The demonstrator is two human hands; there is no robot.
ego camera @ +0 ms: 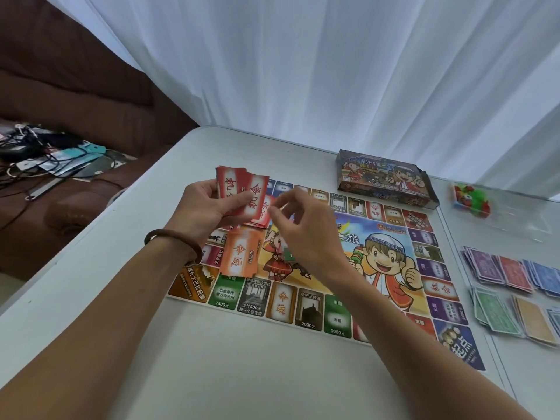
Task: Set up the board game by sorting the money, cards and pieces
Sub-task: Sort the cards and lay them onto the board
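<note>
My left hand point(209, 204) grips a fanned stack of red cards point(242, 192) above the far left corner of the game board point(303, 310). Just right of that stack my right hand point(303, 228) hovers with its fingers curled; its thumb and forefinger are close together at a card's edge, and I cannot tell whether they pinch it. An orange card pile point(241, 256) lies on the board below my left hand. Sorted piles of paper money point(515, 289) in purple, red, blue, green and orange lie on the table to the right.
The open game box point(385, 180) stands at the board's far edge. A clear bag of small coloured pieces point(469, 198) lies to its right. A brown sofa point(75, 101) with cables and clutter is at the left, and a white curtain hangs behind the table point(242, 374).
</note>
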